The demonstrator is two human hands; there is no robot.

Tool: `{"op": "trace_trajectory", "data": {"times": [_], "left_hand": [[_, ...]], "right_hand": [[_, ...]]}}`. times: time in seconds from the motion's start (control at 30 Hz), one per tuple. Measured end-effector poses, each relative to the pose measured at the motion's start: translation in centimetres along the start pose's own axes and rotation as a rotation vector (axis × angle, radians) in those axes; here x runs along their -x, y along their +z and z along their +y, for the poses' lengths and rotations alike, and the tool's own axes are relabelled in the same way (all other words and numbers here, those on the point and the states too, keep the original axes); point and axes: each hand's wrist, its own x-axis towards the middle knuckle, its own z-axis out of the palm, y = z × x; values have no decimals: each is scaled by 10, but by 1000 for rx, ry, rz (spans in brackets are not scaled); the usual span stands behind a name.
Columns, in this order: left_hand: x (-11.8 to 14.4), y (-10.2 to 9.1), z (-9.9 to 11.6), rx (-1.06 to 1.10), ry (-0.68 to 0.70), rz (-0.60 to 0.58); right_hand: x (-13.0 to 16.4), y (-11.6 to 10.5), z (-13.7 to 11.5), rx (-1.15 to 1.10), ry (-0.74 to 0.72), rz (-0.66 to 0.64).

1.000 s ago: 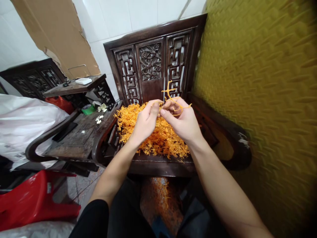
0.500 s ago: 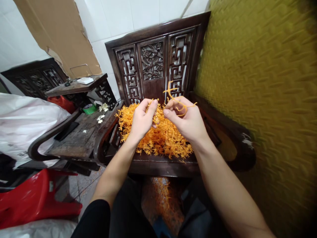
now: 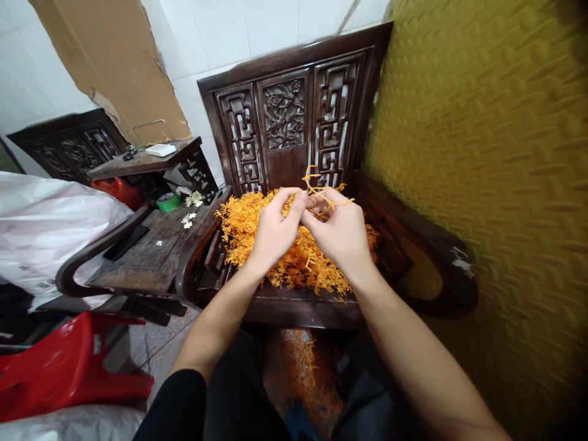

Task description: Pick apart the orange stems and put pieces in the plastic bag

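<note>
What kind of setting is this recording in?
Probably a home or small workshop used for hand piecework: a carved dark wooden chair heaped with orange plastic sprigs, a white tiled wall, and a red plastic stool.

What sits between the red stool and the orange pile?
Head view: a dark side table with small white flowers on it, between red stool and orange pile.

The left hand (image 3: pixel 275 233) has closed back onto the orange sprig (image 3: pixel 321 193).
</note>
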Motion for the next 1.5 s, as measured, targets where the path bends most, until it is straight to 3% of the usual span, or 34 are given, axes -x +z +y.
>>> {"op": "trace_trajectory", "data": {"times": [0.07,0.2,0.27,0.43,0.53,0.7,0.9,1.1,1.3,1.5], "left_hand": [[-2,-2,-1,-39,47,22],[-12,-14,-4,-84,87,33],[-15,-19,-6,-81,102,23],[-16,-21,-7,-50,81,-16],[-13,-19,-5,-44,67,-4],[-10,-20,-1,-160,85,17],[-12,-26,-1,-315,174,-16],[-15,-22,-9,-403,253,63],[-21,-18,-22,-418,323,144],[-25,-21,-25,-448,364,181]], "right_hand": [[0,-1,-3,-57,34,-57],[-1,-9,-8,-344,277,-367],[-2,-12,-9,-346,319,-420],[-3,-12,-7,-112,254,-398],[-1,-9,-9,-198,222,-427],[2,-11,-11,-257,377,-508],[-3,-20,-7,-203,305,-532],[-4,-20,-7,-161,195,-530],[-3,-15,-6,-322,352,-500],[-7,-10,3,-323,393,-482]]}}
